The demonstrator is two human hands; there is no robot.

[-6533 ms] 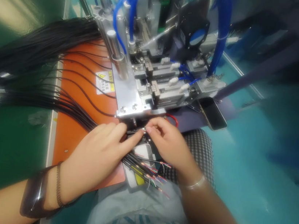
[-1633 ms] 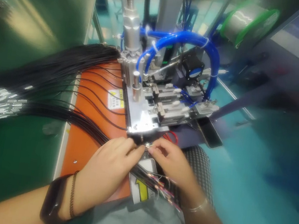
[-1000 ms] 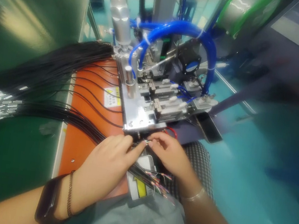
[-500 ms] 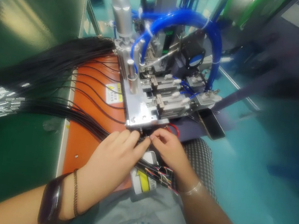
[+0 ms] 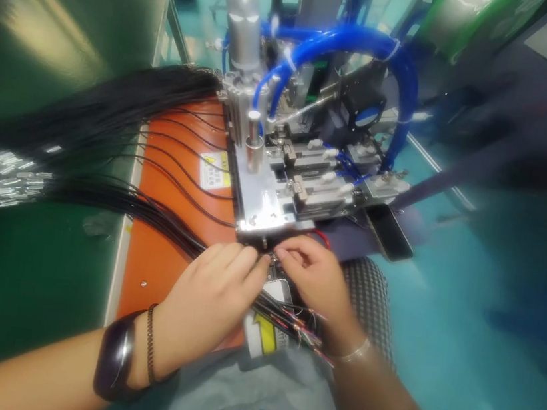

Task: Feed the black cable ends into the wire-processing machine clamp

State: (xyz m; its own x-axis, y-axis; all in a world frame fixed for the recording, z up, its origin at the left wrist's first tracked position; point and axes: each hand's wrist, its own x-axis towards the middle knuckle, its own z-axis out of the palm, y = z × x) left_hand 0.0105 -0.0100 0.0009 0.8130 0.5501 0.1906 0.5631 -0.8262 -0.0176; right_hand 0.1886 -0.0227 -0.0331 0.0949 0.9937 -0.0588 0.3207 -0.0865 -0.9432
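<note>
My left hand [image 5: 220, 285] is closed, its back toward me, over a bundle of black cables [image 5: 170, 222]. The cables run in from the left and come out below its thumb side, ending in thin coloured wires [image 5: 304, 333]. Close by, my right hand [image 5: 315, 274] has its thumb and forefinger pinched together, the other fingers curled. Both sets of fingertips almost meet at the front edge of a metal bench machine [image 5: 261, 220]. Whatever the right fingertips hold is too small to make out.
Single black cables lie spaced across the orange board [image 5: 147, 242] into the machine. A thick blue hose [image 5: 410, 82] arches above it. Shiny cable ends [image 5: 4, 180] lie left, a phone [image 5: 388, 232] on the right. A white device [image 5: 278, 290] sits under my hands.
The fingertips of my two hands have drawn slightly apart. My left wrist has shifted a little to the right, and the whole view has moved slightly.
</note>
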